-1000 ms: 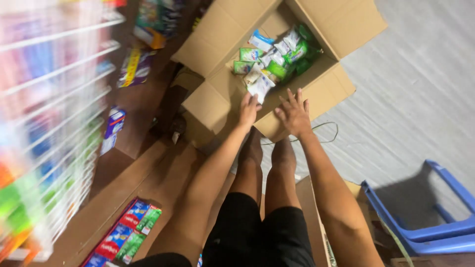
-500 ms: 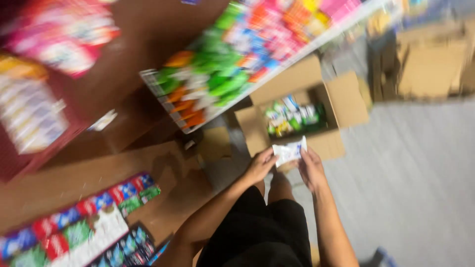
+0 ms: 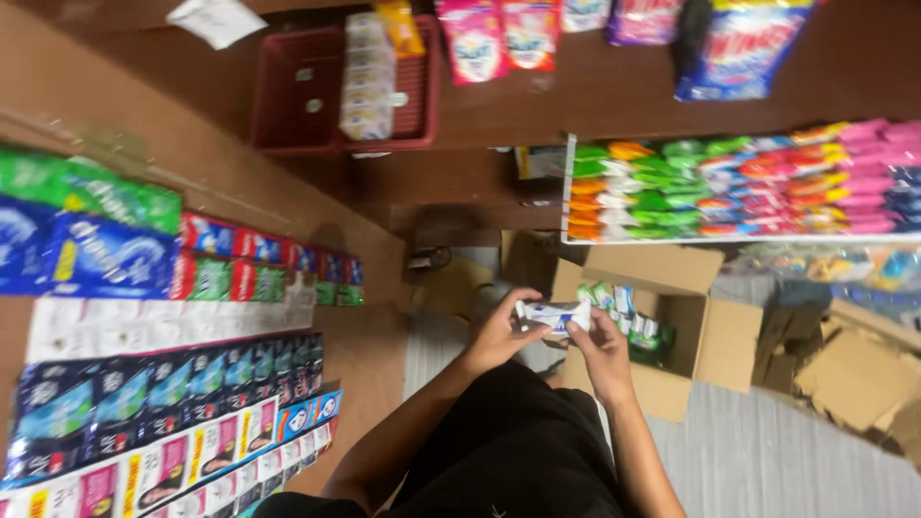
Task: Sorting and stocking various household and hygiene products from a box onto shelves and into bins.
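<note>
Hands meet over an open carton on a shop floor. The left hand (image 3: 501, 331) and the right hand (image 3: 597, 343) together grip a small white packet (image 3: 551, 315) with blue print, each hand closed on one end, thumbs on top. The packet is held level in the air, just above the near edge of the carton (image 3: 715, 336), well clear of the floor. Inside the carton lie more small packets (image 3: 624, 312) in green and white, packed toward its left side; its flaps stand open. Both forearms reach forward from a lap in black shorts (image 3: 513, 451). At left, wooden shelves (image 3: 365, 345) carry rows of boxed goods in blue, red, green and pink. Above the carton, a white wire rack (image 3: 729, 187) holds tightly packed sachets in green, orange, red and pink. A red basket (image 3: 307, 96) with pale packets sits on an upper shelf, beside hanging pouches. Flattened cardboard (image 3: 854, 374) lies at right on the grey floor (image 3: 767, 460).
</note>
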